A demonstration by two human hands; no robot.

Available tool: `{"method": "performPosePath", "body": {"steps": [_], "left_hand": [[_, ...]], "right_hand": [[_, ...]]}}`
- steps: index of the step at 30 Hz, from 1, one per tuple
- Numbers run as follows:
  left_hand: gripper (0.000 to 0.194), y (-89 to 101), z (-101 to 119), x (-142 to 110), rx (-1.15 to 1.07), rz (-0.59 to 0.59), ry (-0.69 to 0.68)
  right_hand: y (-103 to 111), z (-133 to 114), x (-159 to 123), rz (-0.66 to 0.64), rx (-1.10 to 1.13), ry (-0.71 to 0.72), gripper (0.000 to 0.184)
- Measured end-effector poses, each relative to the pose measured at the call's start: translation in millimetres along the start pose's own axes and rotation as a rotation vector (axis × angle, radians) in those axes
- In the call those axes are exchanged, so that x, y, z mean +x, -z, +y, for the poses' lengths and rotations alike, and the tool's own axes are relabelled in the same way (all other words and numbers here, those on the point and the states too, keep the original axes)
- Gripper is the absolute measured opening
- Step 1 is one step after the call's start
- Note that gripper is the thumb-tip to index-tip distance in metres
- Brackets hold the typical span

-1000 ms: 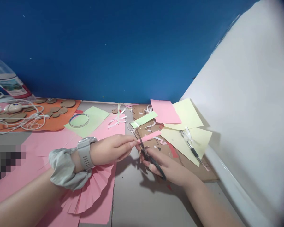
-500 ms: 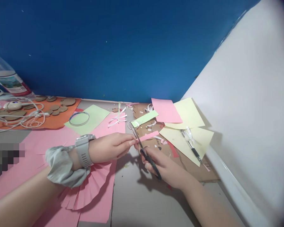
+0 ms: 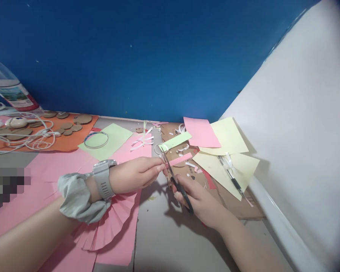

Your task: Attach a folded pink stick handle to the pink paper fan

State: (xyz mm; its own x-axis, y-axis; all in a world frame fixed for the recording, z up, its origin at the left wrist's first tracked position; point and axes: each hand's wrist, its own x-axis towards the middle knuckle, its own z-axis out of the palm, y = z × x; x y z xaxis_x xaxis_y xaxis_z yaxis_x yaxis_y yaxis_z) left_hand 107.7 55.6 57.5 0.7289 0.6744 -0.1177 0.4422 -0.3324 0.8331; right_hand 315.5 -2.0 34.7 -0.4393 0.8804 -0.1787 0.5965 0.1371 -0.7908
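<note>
Over the scrap-strewn cardboard [image 3: 238, 209], the left hand [image 3: 138, 174] pinches a pink paper strip [image 3: 181, 160] between its fingers, and the right hand's [image 3: 197, 196] fingers are curled round the scissors [image 3: 184, 193]. With the blades crossing right beside those pinching fingertips, a slight slip could nick skin or skew the cut.

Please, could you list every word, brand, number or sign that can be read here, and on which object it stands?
No text can be read with certainty.
Bottle: its label is too small and blurred.
Cardboard: small dark printed marks, illegible.
Grey watch: no readable number or brand.
Pixelated patch at the left edge: anything there is hidden.
</note>
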Motion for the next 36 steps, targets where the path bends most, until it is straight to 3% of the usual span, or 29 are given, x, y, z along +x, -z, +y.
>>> {"method": "performPosePath", "body": {"steps": [24,32,36], "left_hand": [[0.031,2.1,-4.1,2.5,-0.074,0.005,-0.055],[0.034,2.4,-3.2,0.4,-0.208,-0.053,-0.055],[0.031,5.5,0.1,-1.2,-0.143,-0.06,-0.043]], "right_hand": [[-5.2,-0.6,0.8,0.048,0.02,-0.048,0.028],[-9.6,-1.1,0.9,0.025,0.267,-0.027,0.026],[-7.5,3.1,2.6,0.114,0.302,-0.034,0.022]]}}
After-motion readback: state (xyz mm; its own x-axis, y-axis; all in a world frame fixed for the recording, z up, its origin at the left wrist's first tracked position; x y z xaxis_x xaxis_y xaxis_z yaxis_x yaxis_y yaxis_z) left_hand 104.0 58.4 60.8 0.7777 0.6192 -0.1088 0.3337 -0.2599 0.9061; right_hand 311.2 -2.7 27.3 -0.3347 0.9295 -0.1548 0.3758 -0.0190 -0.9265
